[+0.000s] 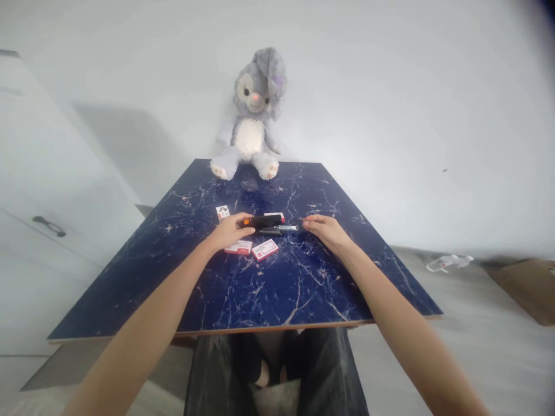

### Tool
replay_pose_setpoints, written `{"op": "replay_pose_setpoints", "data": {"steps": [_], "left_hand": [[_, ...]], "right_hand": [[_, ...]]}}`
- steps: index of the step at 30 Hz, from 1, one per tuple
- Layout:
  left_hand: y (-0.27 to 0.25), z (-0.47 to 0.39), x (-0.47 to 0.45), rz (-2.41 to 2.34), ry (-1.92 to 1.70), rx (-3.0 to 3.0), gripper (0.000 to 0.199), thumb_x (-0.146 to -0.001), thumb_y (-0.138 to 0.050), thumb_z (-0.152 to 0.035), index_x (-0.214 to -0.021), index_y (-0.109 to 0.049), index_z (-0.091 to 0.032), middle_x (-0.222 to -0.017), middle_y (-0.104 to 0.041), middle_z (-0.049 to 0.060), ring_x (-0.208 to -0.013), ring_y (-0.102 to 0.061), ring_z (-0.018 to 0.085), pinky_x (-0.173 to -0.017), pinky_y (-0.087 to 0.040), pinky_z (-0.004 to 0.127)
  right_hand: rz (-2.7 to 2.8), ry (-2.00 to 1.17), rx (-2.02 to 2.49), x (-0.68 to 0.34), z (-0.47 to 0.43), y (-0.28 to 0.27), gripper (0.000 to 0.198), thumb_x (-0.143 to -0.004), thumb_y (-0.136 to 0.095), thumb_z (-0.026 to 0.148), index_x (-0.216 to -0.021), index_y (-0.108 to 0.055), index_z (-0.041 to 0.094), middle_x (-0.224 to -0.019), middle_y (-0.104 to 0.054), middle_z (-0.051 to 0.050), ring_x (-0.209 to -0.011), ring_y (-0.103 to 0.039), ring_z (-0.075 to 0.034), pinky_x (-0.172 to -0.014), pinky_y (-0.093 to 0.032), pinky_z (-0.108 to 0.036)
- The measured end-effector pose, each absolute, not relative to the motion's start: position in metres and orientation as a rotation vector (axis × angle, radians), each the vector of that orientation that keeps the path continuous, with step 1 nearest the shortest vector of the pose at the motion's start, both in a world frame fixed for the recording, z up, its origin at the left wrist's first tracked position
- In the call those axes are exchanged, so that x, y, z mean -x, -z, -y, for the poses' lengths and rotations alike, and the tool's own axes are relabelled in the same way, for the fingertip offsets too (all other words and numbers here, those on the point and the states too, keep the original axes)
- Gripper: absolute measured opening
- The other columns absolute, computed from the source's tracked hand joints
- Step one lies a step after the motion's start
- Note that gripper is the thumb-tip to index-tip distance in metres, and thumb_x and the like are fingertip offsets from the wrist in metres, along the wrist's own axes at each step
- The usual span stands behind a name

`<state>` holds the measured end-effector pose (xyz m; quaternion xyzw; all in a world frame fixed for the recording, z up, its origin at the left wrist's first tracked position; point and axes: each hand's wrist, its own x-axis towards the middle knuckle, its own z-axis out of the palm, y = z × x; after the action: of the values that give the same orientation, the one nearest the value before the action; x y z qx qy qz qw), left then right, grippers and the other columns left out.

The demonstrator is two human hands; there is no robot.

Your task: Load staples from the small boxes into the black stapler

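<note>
A black stapler [265, 221] with an orange mark lies over the middle of the table, its top raised from the base so that a silver metal rail [286, 228] shows. My left hand [229, 231] is closed around its left end. Just beyond the rail's right tip is my right hand [323, 226], its thumb and fingers pinched together. Whatever they may hold is too small to make out. Small red-and-white boxes lie around the stapler: one box [265, 249] in front, another box [239, 248] partly under my left hand, and one box [274, 216] behind, partly hidden.
A white card or box [222, 212] with red print lies behind my left hand. At the far edge of the blue marbled table [277, 294] sits a grey plush toy [251, 136] against the wall. A plastic bag [450, 263] and a cardboard piece [531, 289] lie on the floor at right.
</note>
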<state>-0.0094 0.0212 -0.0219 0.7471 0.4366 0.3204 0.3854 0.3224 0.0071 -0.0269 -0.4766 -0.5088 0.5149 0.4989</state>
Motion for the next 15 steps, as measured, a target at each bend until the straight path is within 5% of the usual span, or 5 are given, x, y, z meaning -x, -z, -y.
{"op": "replay_pose_setpoints", "data": {"steps": [7, 15], "left_hand": [[0.02, -0.02, 0.007, -1.148, -0.814, -1.884, 0.044, -0.079, -0.072, -0.041, -0.116, -0.064, -0.02, -0.109, -0.071, 0.006, -0.092, -0.069, 0.023, -0.086, -0.052, 0.037], [0.023, -0.021, 0.006, -1.123, -0.856, -1.877, 0.043, -0.078, -0.072, -0.041, -0.116, -0.064, -0.021, -0.109, -0.07, 0.005, -0.091, -0.069, 0.021, -0.087, -0.052, 0.037]], "right_hand": [[1.771, -0.685, 1.267, -0.311, 0.0, 0.022, 0.024, -0.085, -0.07, 0.038, -0.103, -0.071, 0.023, -0.101, -0.076, -0.004, -0.095, -0.072, -0.021, -0.099, -0.052, -0.04], [1.987, -0.686, 1.183, -0.297, -0.003, 0.021, 0.017, -0.087, -0.067, 0.032, -0.1, -0.073, 0.024, -0.102, -0.076, -0.001, -0.092, -0.072, -0.019, -0.093, -0.055, -0.035]]}}
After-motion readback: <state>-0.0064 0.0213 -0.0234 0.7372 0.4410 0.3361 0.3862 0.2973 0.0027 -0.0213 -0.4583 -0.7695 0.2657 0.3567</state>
